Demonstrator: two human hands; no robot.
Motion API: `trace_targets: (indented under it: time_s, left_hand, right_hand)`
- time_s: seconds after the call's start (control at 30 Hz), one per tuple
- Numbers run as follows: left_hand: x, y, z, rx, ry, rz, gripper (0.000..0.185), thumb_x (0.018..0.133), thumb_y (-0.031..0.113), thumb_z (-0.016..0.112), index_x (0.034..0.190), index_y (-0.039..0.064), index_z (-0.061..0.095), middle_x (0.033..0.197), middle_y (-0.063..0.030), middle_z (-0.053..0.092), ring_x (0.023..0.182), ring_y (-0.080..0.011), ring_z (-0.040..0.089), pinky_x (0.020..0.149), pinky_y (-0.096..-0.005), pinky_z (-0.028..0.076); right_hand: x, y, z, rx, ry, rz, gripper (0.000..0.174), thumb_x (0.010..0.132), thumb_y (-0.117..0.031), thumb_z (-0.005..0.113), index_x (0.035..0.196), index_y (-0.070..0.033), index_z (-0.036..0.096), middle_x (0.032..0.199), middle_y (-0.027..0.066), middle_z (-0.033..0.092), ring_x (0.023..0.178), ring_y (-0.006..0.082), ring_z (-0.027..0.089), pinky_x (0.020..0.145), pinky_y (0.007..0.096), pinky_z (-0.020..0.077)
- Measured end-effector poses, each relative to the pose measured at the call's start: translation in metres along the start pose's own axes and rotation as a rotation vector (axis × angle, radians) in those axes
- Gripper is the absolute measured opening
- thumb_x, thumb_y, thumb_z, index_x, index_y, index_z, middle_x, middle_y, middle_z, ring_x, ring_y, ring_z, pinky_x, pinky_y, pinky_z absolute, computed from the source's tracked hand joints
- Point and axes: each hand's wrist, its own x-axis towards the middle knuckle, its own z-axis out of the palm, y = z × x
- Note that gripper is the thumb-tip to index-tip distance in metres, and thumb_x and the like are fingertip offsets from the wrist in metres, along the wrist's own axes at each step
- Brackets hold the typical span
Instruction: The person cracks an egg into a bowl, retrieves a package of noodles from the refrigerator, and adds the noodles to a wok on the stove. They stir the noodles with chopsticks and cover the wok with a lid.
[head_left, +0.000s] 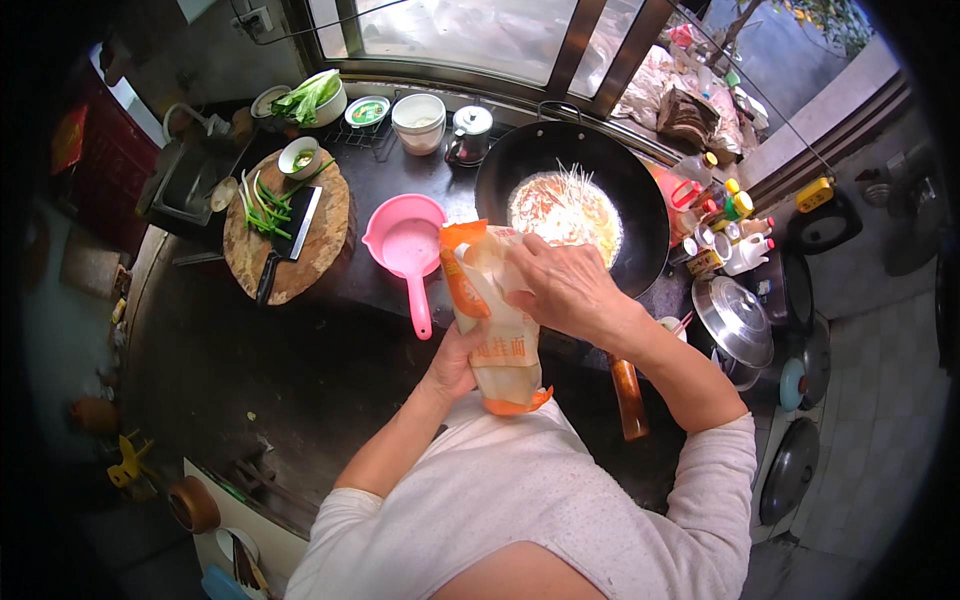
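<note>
A plastic packet of dried noodles, clear with orange ends and printed writing, is held upright before my body. My left hand grips its lower left side. At the packet's upper right, my right hand has its fingers curled against the plastic; the fingertips are partly hidden. Just beyond is a black wok with bubbling reddish broth. Thin dried noodles stick up out of that broth. The wok's wooden handle points toward me, below my right forearm.
Left of the packet lies a pink plastic ladle. A round wooden chopping board carries a cleaver, scallions and a small bowl. Several seasoning bottles and a lidded pot stand right of the wok.
</note>
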Motion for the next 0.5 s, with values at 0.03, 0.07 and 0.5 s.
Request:
trace_targets:
  time_s: [0.03,0.07,0.5]
  left_hand:
    - [0.0,-0.001,0.0,0.011,-0.009,0.005,0.06,0.087,0.022,0.073,0.138,0.008,0.044,0.13,-0.0091,0.058,0.121,-0.0257,0.057,0.102,-0.0442,0.047]
    - [-0.001,-0.002,0.0,0.017,-0.034,0.013,0.061,0.086,0.022,0.073,0.138,0.008,0.045,0.13,-0.0091,0.058,0.121,-0.0255,0.057,0.102,-0.044,0.047]
    - [-0.013,0.003,-0.005,0.048,0.063,0.065,0.069,0.082,0.027,0.078,0.138,0.007,0.042,0.126,-0.0087,0.058,0.115,-0.0241,0.059,0.097,-0.0417,0.05]
  right_hand:
    - [0.001,0.0,0.002,-0.012,-0.029,0.002,0.014,0.084,-0.02,0.068,0.09,-0.007,0.065,0.081,0.0104,0.067,0.069,0.0282,0.066,0.059,0.0365,0.0517]
    - [0.003,0.003,0.003,-0.037,-0.088,0.03,0.016,0.084,-0.022,0.068,0.088,-0.007,0.065,0.078,0.0101,0.066,0.068,0.0287,0.066,0.059,0.0373,0.0514]
    - [0.033,0.025,-0.025,1.071,-0.115,0.279,0.01,0.091,-0.008,0.065,0.088,-0.001,0.06,0.079,0.0013,0.065,0.071,0.0079,0.066,0.056,0.0221,0.0497]
